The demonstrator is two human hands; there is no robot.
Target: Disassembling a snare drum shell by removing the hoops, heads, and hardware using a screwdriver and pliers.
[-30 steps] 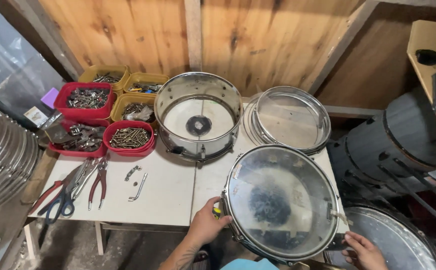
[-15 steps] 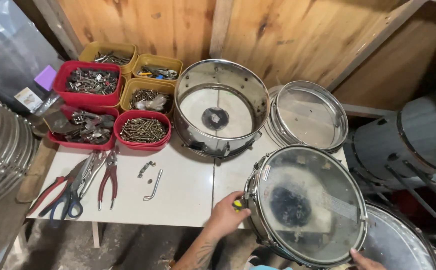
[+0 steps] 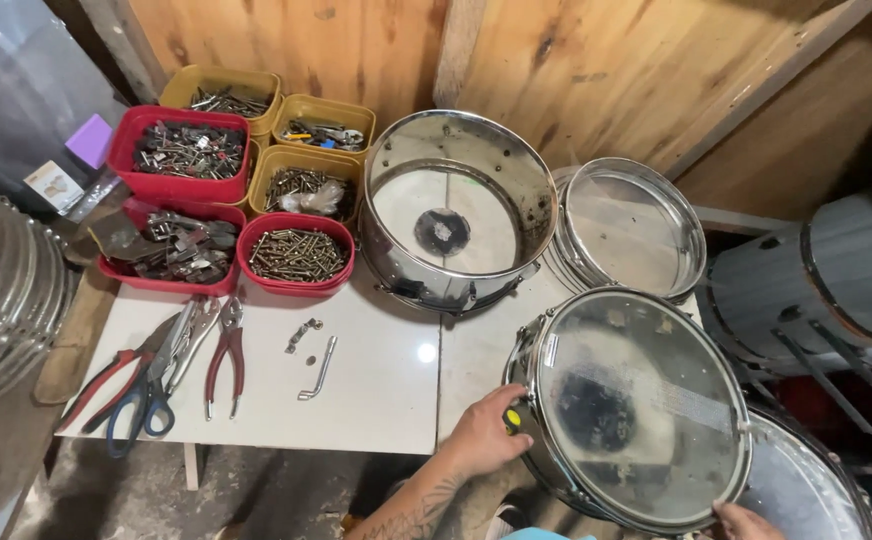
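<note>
Snare drum [image 3: 641,410] at lower right of frame, left hand [image 3: 484,435] fisted around yellow-handled tool [image 3: 511,418] at its rim, right hand [image 3: 746,522] touching the lower edge, grip unclear, pliers [image 3: 224,350] at left on white table [image 3: 376,400].

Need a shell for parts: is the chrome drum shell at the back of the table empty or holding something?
Nearly empty: the chrome drum shell stands open-topped with no head, and only one small dark round piece lies inside.

Red tubs [image 3: 178,185], yellow tubs [image 3: 322,112], chrome drum [image 3: 636,405].
</note>
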